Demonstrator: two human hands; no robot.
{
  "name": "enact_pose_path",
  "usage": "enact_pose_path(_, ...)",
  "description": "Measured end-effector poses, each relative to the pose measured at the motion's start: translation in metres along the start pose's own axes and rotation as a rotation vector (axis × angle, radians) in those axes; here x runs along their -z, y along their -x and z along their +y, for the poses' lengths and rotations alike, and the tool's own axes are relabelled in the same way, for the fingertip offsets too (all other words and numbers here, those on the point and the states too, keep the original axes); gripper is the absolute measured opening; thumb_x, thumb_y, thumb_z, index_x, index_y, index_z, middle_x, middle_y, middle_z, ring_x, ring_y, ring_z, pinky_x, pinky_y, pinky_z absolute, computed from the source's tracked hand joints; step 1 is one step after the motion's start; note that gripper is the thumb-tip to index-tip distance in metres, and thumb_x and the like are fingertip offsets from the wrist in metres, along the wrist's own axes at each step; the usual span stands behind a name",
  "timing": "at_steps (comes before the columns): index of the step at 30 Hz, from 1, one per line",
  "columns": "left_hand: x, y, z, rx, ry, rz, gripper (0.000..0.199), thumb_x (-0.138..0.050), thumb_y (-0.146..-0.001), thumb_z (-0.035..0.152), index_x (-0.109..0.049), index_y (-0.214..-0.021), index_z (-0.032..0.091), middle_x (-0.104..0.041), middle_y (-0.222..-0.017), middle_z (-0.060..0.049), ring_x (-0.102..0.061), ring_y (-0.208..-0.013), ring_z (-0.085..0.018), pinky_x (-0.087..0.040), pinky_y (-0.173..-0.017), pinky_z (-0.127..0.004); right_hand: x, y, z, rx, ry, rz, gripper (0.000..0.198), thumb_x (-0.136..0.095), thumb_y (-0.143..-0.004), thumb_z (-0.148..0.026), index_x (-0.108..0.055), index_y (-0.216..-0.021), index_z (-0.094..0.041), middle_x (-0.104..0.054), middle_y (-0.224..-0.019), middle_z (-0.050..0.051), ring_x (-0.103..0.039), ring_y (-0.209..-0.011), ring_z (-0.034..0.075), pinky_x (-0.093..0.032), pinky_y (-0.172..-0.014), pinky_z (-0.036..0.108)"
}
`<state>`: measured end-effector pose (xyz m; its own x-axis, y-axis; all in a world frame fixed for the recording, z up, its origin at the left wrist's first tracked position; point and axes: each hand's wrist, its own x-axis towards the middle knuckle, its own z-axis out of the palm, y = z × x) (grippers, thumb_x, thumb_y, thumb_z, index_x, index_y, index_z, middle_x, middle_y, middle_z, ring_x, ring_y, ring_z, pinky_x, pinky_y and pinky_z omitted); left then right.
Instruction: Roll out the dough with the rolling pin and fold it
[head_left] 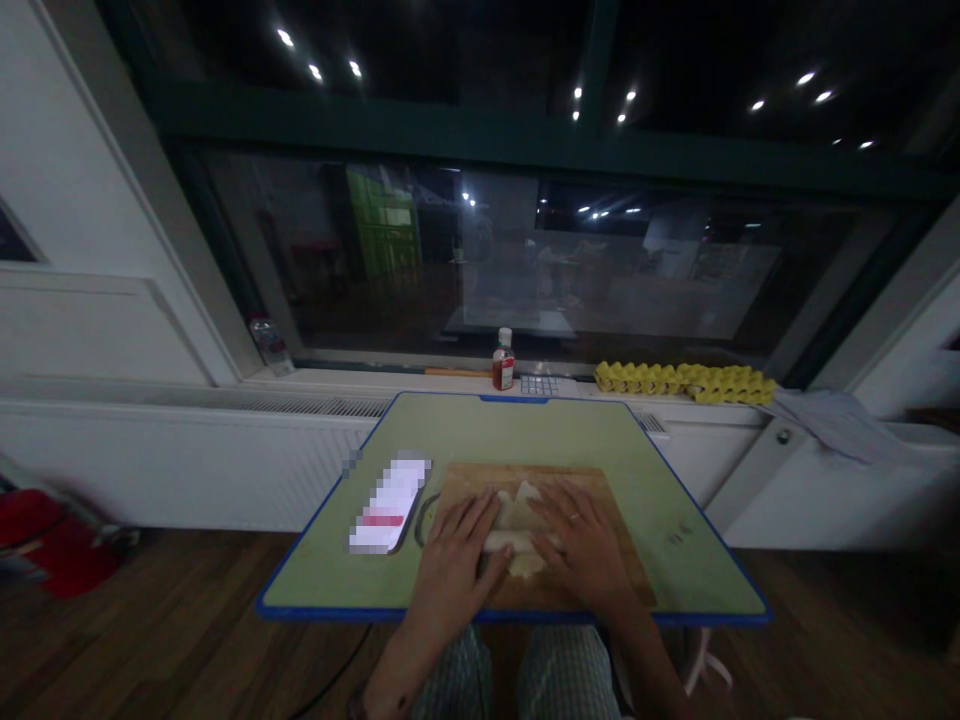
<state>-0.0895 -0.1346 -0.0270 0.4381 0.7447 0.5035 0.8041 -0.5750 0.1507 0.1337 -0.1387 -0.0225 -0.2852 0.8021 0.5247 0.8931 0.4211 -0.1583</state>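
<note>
On the wooden board (634, 575) lies flattened pale dough (517, 512), with one corner sticking up between my hands. A pale cylinder (517, 541) crosses over it; whether it is a rolling pin or a roll of dough I cannot tell. My left hand (454, 550) lies flat at the cylinder's left end, fingers stretched forward and thumb pointing inward. At the right end, my right hand (585, 545) rests with its fingers spread, a ring on one of them. Both palms hide the ends of the cylinder and part of the dough.
The board sits on a green folding table (337, 590) with a blue edge. Left of it lies a lit phone (388, 508). Along the windowsill are a small red-labelled bottle (504, 362), a yellow egg carton (682, 381) and a clear bottle (271, 346). A red bin (56, 545) stands far left.
</note>
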Motion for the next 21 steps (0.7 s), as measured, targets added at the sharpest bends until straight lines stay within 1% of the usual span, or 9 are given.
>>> enact_pose_path(3, 0.0, 0.006, -0.001, -0.047, -0.004, -0.01, 0.063, -0.05, -0.096, 0.042, -0.032, -0.153, 0.021, -0.046, -0.151, -0.008, -0.042, -0.136, -0.027, -0.03, -0.114, -0.048, 0.006, 0.007, 0.003, 0.076, -0.071, -0.098, 0.03, -0.068, -0.086, -0.041, -0.069, -0.114, -0.032, -0.056, -0.142, -0.003, -0.043, -0.135, 0.023, -0.031, -0.115, 0.041)
enact_pose_path(6, -0.001, 0.011, -0.003, -0.09, -0.009, 0.001, 0.068, -0.05, -0.097, 0.039, -0.022, -0.156, 0.022, -0.038, -0.156, -0.008, -0.031, -0.143, -0.028, -0.024, -0.118, -0.049, 0.005, 0.009, 0.006, 0.035, -0.074, -0.133, 0.025, -0.066, -0.087, -0.032, -0.069, -0.112, -0.028, -0.06, -0.137, 0.0, -0.047, -0.131, 0.023, -0.035, -0.112, 0.041)
enact_pose_path(8, 0.001, 0.013, -0.005, -0.082, 0.006, 0.038, 0.066, -0.05, -0.097, 0.036, -0.024, -0.156, 0.024, -0.031, -0.158, -0.008, -0.025, -0.145, -0.029, -0.023, -0.118, -0.05, 0.002, 0.008, 0.007, -0.028, -0.069, -0.106, 0.025, -0.062, -0.089, -0.028, -0.068, -0.113, -0.024, -0.064, -0.13, 0.004, -0.053, -0.125, 0.024, -0.04, -0.107, 0.041)
enact_pose_path(11, 0.007, 0.013, -0.009, -0.063, 0.06, 0.055, 0.057, -0.052, -0.097, 0.034, -0.036, -0.151, 0.029, -0.03, -0.159, -0.006, -0.027, -0.144, -0.029, -0.026, -0.117, -0.049, -0.002, 0.007, 0.01, -0.2, -0.116, 0.025, 0.03, -0.052, -0.093, -0.03, -0.064, -0.119, -0.021, -0.066, -0.124, 0.009, -0.06, -0.113, 0.024, -0.047, -0.096, 0.039)
enact_pose_path(13, 0.01, 0.011, -0.012, -0.085, 0.112, -0.033, 0.054, -0.055, -0.096, 0.037, -0.041, -0.147, 0.031, -0.033, -0.158, -0.004, -0.03, -0.142, -0.028, -0.03, -0.115, -0.048, -0.003, 0.006, 0.012, -0.341, -0.222, 0.135, 0.033, -0.043, -0.095, -0.036, -0.061, -0.119, -0.02, -0.067, -0.116, 0.01, -0.064, -0.101, 0.024, -0.051, -0.085, 0.036)
enact_pose_path(15, 0.011, 0.008, -0.015, -0.111, 0.169, -0.17, 0.054, -0.056, -0.095, 0.041, -0.042, -0.147, 0.032, -0.037, -0.156, -0.003, -0.033, -0.142, -0.026, -0.032, -0.115, -0.047, -0.004, 0.005, 0.013, -0.48, -0.372, 0.247, 0.038, -0.036, -0.097, -0.046, -0.059, -0.111, -0.019, -0.069, -0.098, 0.009, -0.065, -0.084, 0.023, -0.051, -0.072, 0.034)
enact_pose_path(17, 0.01, 0.004, -0.016, -0.106, 0.215, -0.283, 0.056, -0.055, -0.095, 0.046, -0.042, -0.147, 0.033, -0.04, -0.155, -0.002, -0.034, -0.142, -0.026, -0.031, -0.116, -0.048, -0.007, 0.002, 0.013, -0.61, -0.525, 0.343, 0.042, -0.036, -0.095, -0.055, -0.056, -0.102, -0.019, -0.064, -0.077, 0.004, -0.061, -0.068, 0.02, -0.048, -0.061, 0.031)
enact_pose_path(19, 0.009, 0.0, -0.016, -0.08, 0.243, -0.351, 0.058, -0.056, -0.093, 0.05, -0.042, -0.147, 0.033, -0.041, -0.155, -0.003, -0.034, -0.143, -0.026, -0.029, -0.117, -0.051, -0.011, 0.0, 0.014, -0.699, -0.689, 0.378, 0.043, -0.04, -0.092, -0.061, -0.053, -0.096, -0.02, -0.056, -0.066, -0.002, -0.054, -0.056, 0.016, -0.044, -0.052, 0.028)
enact_pose_path(21, 0.008, -0.005, -0.015, -0.064, 0.264, -0.396, 0.066, -0.06, -0.088, 0.058, -0.043, -0.147, 0.033, -0.037, -0.157, -0.004, -0.033, -0.144, -0.028, -0.026, -0.118, -0.053, -0.016, -0.002, 0.016, -0.73, -0.836, 0.361, 0.043, -0.044, -0.09, -0.064, -0.051, -0.093, -0.022, -0.049, -0.059, -0.006, -0.048, -0.048, 0.014, -0.04, -0.045, 0.025)
